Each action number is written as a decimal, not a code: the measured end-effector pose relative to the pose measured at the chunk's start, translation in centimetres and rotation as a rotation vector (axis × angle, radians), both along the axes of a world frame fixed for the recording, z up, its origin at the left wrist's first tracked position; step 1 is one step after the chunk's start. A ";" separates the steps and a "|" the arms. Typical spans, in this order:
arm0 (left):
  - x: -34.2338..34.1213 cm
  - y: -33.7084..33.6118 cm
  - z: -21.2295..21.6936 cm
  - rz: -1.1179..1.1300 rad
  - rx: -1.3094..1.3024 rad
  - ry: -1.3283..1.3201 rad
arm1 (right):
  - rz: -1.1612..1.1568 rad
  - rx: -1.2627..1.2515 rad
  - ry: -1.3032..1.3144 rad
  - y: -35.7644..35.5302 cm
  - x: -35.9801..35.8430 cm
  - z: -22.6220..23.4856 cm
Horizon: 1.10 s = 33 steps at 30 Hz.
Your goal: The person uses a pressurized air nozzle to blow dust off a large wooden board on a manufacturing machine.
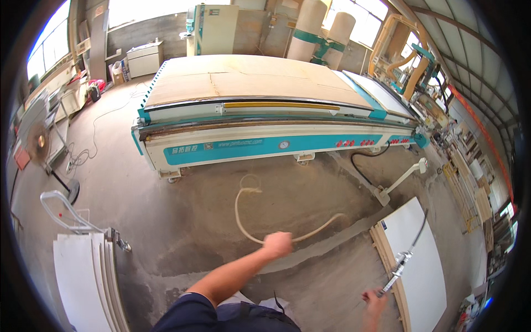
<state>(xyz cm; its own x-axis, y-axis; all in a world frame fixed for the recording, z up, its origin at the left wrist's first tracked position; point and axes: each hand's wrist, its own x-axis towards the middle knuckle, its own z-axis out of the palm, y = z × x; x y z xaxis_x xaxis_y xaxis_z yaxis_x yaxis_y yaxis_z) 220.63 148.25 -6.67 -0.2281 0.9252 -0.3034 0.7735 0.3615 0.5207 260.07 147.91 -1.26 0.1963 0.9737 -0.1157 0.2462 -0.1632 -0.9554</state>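
Currently left hand (278, 244) is gripping tan hose (243, 221), looping toward 11 o'clock; right hand (376, 300) is gripping air gun (399, 266), pointing 1 o'clock.

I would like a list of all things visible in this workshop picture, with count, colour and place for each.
hose: one, beige, curling over the floor from the left hand
air gun: one, metal with a black line, over the white board at right
white board: one, white, on a stack at lower right
panels: several, white, on a cart at lower left
cutting machine: one, teal and white, across the middle, brown sheets on top
fan: one, on a stand, far left
dust bags: two, beige, behind the machine
floor: grey concrete, dusty
left hand: one, closed on the hose, centre
right hand: one, gripping the air gun, lower right
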 end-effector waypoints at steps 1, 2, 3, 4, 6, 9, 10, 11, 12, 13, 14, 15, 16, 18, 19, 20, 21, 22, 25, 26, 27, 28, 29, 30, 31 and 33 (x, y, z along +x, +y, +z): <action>1.6 1.3 1.2 -0.041 0.099 -0.005 | 0.004 0.045 0.179 -0.3 -5.3 0.1; 2.9 1.8 2.6 -0.133 0.173 -0.025 | 0.148 -0.038 0.276 0.1 -9.1 0.4; 4.0 2.0 3.9 -0.223 0.203 0.012 | 0.175 -0.087 0.444 0.3 -13.6 1.1; 4.5 1.8 4.1 -0.262 0.268 -0.046 | 0.211 -0.134 0.618 1.1 -17.3 1.7; 4.4 1.2 4.1 -0.300 0.382 -0.065 | 0.211 -0.201 0.764 3.8 -20.9 1.2; 1.8 0.9 5.0 -0.414 0.443 -0.024 | 0.204 -0.285 0.882 7.6 -23.9 0.4; 1.3 1.0 5.1 -0.456 0.473 -0.007 | 0.198 -0.311 0.902 8.9 -24.7 0.0; 0.9 1.7 5.6 -0.431 0.471 -0.040 | 0.175 -0.280 0.949 10.4 -25.9 -0.6; 0.1 2.5 5.3 -0.420 0.481 -0.078 | 0.169 -0.314 1.023 11.7 -26.3 -1.0; -0.8 3.1 4.9 -0.410 0.490 -0.117 | 0.161 -0.348 1.097 13.2 -26.2 -1.3; -1.7 3.8 4.5 -0.393 0.497 -0.157 | 0.155 -0.387 1.167 14.7 -26.2 -1.5; -3.5 4.6 3.9 -0.383 0.455 -0.156 | 0.103 -0.369 1.191 16.3 -26.5 -1.1; -5.5 5.3 2.2 -0.376 0.455 -0.193 | 0.123 -0.369 1.237 17.7 -25.9 0.0; -10.1 6.9 -1.0 -0.360 0.386 -0.158 | 0.213 -0.211 1.195 20.5 -24.7 2.7; -12.1 7.5 -3.1 -0.328 0.410 -0.140 | 0.246 -0.136 1.177 21.7 -23.9 3.8; -13.9 8.4 -4.0 -0.345 0.359 -0.135 | 0.244 -0.037 1.133 23.0 -23.1 5.3; -15.7 9.3 -5.3 -0.340 0.326 -0.070 | 0.240 0.058 1.082 24.0 -22.3 7.1; -17.0 10.4 -5.1 -0.331 0.275 -0.043 | 0.225 0.113 1.082 24.8 -21.2 9.0; -20.4 14.0 -7.3 -0.273 0.389 -0.032 | 0.289 0.351 1.090 26.0 -17.1 13.0; -21.1 15.7 -7.3 -0.253 0.403 -0.040 | 0.305 0.450 1.002 25.8 -15.4 14.1; -21.9 17.4 -7.1 -0.236 0.413 -0.050 | 0.316 0.545 0.908 25.3 -13.8 15.1; -22.7 19.1 -6.7 -0.254 0.352 -0.060 | 0.288 0.588 0.863 24.6 -12.1 16.0; -23.5 20.5 -6.5 -0.267 0.381 -0.010 | 0.082 0.667 0.831 24.3 -12.7 17.0; -24.5 22.0 -6.7 -0.285 0.421 0.012 | 0.075 0.646 0.799 23.9 -11.6 18.0; -25.2 23.8 -7.3 -0.269 0.432 0.004 | 0.056 0.637 0.752 22.6 -9.2 18.9; -26.6 26.9 -9.1 -0.195 0.386 -0.048 | -0.119 0.649 0.679 21.4 -9.3 20.5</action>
